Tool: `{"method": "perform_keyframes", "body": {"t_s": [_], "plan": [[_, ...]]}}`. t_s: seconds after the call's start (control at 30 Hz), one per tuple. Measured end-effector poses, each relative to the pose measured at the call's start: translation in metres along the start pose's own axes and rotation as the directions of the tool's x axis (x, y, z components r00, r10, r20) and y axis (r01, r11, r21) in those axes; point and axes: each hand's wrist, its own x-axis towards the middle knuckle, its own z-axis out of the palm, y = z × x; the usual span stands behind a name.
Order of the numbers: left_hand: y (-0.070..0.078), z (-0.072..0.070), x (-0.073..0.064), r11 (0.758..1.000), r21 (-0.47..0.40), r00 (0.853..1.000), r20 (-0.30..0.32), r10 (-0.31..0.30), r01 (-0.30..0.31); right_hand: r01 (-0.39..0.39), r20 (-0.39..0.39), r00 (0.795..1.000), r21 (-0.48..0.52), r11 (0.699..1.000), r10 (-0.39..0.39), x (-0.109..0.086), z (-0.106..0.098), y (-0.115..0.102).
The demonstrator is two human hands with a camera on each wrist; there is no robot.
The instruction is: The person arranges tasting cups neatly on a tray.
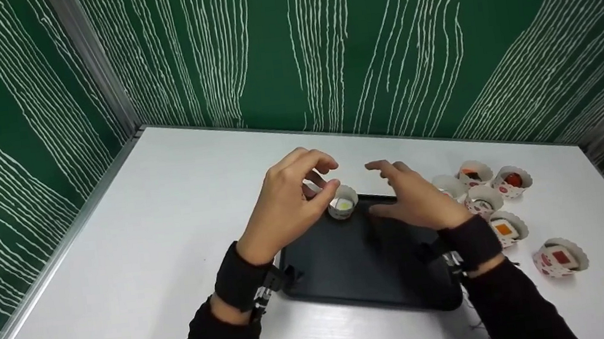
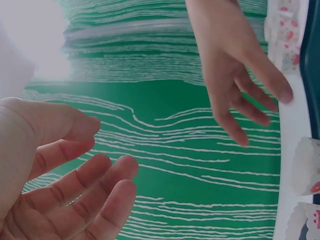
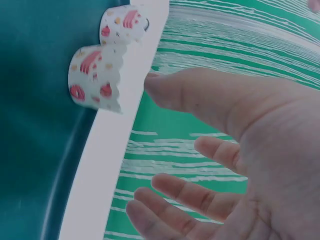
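Plainly, the paper cup at the edge of the tray lies at three o'clock from the nearer left grip, nine from the right grip, both released.

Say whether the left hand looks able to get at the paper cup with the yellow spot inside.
Likely yes: the left hand is empty and close by, no object covers the paper cup, and the right hand hangs clear on its other side.
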Motion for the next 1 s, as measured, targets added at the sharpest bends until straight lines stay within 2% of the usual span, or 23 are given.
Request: {"method": "perform_keyframes", "body": {"t_s": [0.13,0.37,0.63,0.87,1.0], "plan": [[0.001,0.001,0.000,1.000,0.003,1.000,0.009,0.001,-0.001,-0.033,-0.030,0.999,-0.002,0.999,0.033,-0.023,-0.014,0.005],[0.002,0.003,-0.001,1.000,0.004,1.000,0.019,0.013,-0.013,-0.058,-0.071,0.996,-0.117,0.991,0.050,-0.063,-0.032,0.012],[0.002,0.006,-0.002,1.000,0.009,0.999,0.049,0.019,-0.019,-0.087,-0.114,0.991,-0.130,0.988,0.072,-0.103,-0.045,0.025],[0.002,0.009,-0.002,1.000,-0.004,0.998,0.053,0.027,-0.027,-0.190,-0.123,0.977,-0.134,0.973,0.174,-0.138,-0.056,0.046],[0.002,0.010,-0.002,0.999,0.007,0.998,0.059,0.032,-0.032,-0.277,-0.134,0.957,-0.164,0.947,0.257,-0.153,-0.060,0.064]]}}
